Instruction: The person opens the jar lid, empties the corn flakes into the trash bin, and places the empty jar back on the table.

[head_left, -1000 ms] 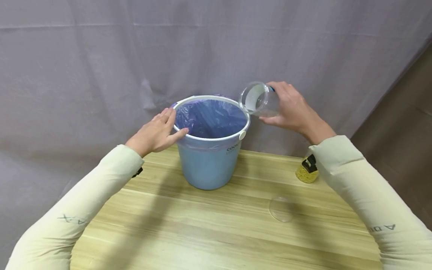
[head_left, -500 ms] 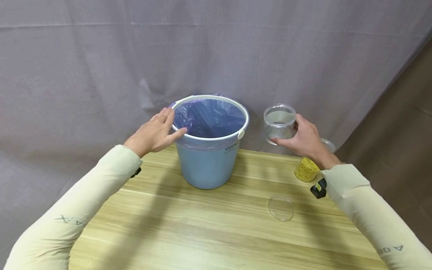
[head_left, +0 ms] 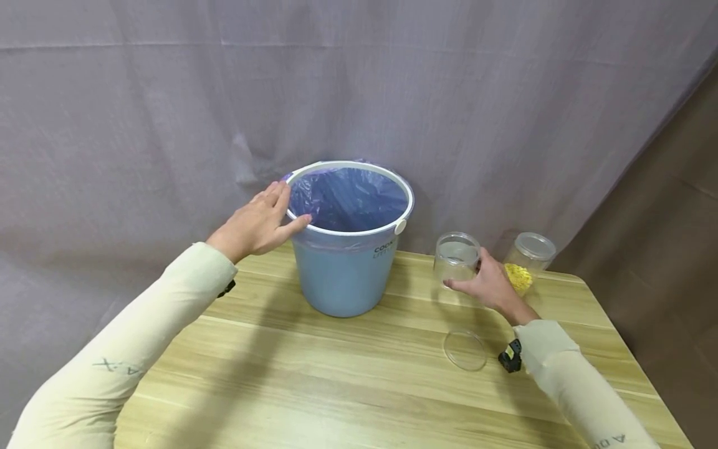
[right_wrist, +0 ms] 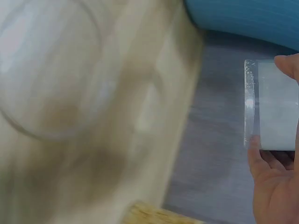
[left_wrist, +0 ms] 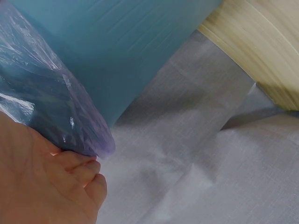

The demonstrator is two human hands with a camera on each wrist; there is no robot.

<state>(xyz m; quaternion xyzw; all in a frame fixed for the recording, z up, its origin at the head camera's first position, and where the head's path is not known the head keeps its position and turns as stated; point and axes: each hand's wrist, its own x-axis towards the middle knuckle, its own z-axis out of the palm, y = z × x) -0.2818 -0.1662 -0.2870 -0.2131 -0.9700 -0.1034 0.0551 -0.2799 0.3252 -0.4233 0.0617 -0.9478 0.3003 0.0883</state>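
Observation:
My right hand [head_left: 493,285] grips a clear plastic jar [head_left: 455,268] near the table's back edge, thumb on one side and fingers round the other. The jar stands upright, with a whitish label on its side in the right wrist view [right_wrist: 278,107]. Whether its base touches the table cannot be told. My left hand [head_left: 255,221] rests on the left rim of a light blue bin [head_left: 344,274], fingers straight and thumb spread over the rim. A purple-blue bag [head_left: 353,193] lines the bin. In the left wrist view, the fingertips touch the liner's overhanging edge [left_wrist: 100,140].
A round clear lid [head_left: 465,350] lies flat on the wooden table [head_left: 314,386]. Right of my right hand stands another clear jar [head_left: 518,277] with yellow contents and a lid on. A grey curtain [head_left: 359,81] hangs behind the table.
My right hand has brought the clear jar from a tilt at the bin's right rim, turned it upright, and moved it right and down toward the table. My left hand has stayed put.

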